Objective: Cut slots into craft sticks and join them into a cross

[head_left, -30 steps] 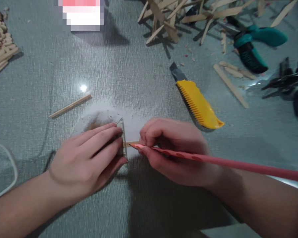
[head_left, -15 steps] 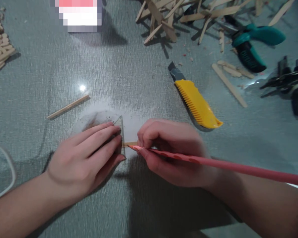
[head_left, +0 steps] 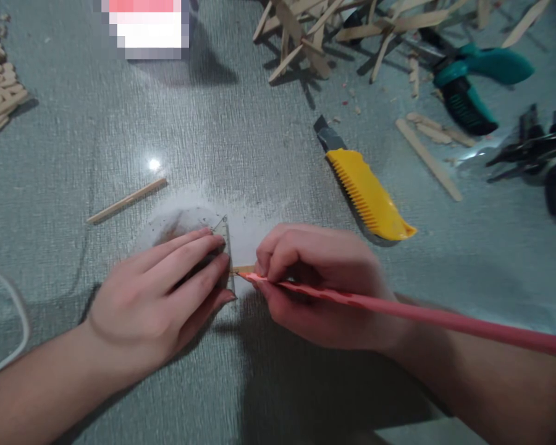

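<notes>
A red pencil [head_left: 389,307] is pinched in my right hand [head_left: 319,284], its tip touching or just over a thin wooden strip [head_left: 245,269]. The strip runs from under a clear ruler-like piece [head_left: 228,241] to my right fingertips. My left hand [head_left: 162,290] lies palm down on the clear piece, fingers stretched out and pressing it; most of that piece is hidden below the hand. Both hands rest over a whitish, smudged patch [head_left: 189,210] of the grey table.
A yellow utility knife [head_left: 370,198] lies beyond my right hand. Behind are crossed wooden sticks [head_left: 301,43], green-handled pliers [head_left: 463,93] and loose sticks [head_left: 429,161]. One stick [head_left: 127,201] lies at left, near a stick pile [head_left: 0,93] and a white cable [head_left: 21,309].
The pencil's rear end has dipped slightly toward me and its tip has shifted a little left, closer to the clear piece's edge. My left hand is nearly unmoved.
</notes>
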The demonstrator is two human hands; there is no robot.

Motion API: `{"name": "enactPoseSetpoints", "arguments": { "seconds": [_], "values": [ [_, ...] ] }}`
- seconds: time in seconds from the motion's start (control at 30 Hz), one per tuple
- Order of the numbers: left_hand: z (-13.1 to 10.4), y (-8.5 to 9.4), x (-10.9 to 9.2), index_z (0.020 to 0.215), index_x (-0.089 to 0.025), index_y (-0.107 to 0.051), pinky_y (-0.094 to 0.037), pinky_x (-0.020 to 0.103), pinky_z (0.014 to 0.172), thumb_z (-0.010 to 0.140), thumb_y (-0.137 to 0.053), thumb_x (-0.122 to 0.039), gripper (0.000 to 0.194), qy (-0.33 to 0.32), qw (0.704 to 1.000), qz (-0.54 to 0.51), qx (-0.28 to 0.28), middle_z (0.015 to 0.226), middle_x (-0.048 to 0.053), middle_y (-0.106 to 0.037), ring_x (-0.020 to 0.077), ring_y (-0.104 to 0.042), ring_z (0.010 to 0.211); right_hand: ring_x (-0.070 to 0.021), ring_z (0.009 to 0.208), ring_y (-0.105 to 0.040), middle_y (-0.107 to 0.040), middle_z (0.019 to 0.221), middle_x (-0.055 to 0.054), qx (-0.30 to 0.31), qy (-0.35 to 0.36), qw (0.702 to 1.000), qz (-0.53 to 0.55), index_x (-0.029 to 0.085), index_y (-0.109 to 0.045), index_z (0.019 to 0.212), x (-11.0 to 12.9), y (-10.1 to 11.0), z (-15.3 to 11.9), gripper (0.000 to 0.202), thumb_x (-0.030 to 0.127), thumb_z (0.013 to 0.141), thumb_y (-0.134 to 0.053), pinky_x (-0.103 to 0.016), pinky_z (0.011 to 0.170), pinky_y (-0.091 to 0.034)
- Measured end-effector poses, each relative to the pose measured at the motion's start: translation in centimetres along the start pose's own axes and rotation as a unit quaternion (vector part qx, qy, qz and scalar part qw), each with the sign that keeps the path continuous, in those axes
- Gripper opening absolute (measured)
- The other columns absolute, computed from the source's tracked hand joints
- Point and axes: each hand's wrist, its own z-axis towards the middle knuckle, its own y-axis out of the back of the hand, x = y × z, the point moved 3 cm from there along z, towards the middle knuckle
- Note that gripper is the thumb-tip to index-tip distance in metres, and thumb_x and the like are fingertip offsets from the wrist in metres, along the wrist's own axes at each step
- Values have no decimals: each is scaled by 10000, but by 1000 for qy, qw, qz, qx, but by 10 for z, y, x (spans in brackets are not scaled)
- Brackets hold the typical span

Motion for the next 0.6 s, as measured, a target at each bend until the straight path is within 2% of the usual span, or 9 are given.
{"name": "enactPoseSetpoints", "arguments": {
  "seconds": [0.17, 0.6],
  "values": [
    [0, 0, 0, 1190, -79, -764, -658, 412, 1125, 1003, -771, -272, 268, -8, 1000, 2, -6, 1247, 195, -792, 318, -784, 1208, -135, 639, -619, -673, 764, 21, -17, 14, 1000, -7, 263, -496, 782, 0, -1, 0, 286, 45, 820, -678, -290, 585, -481],
    [3, 2, -2, 1169, -100, -771, -674, 442, 1098, 1040, -707, -272, 224, -5, 1000, 8, 1, 1234, 201, -803, 341, -794, 1186, -118, 621, -614, -682, 772, 25, -15, 25, 999, -30, 259, -500, 781, 2, -1, 2, 294, 44, 818, -697, -269, 566, -459]
  ]
}}
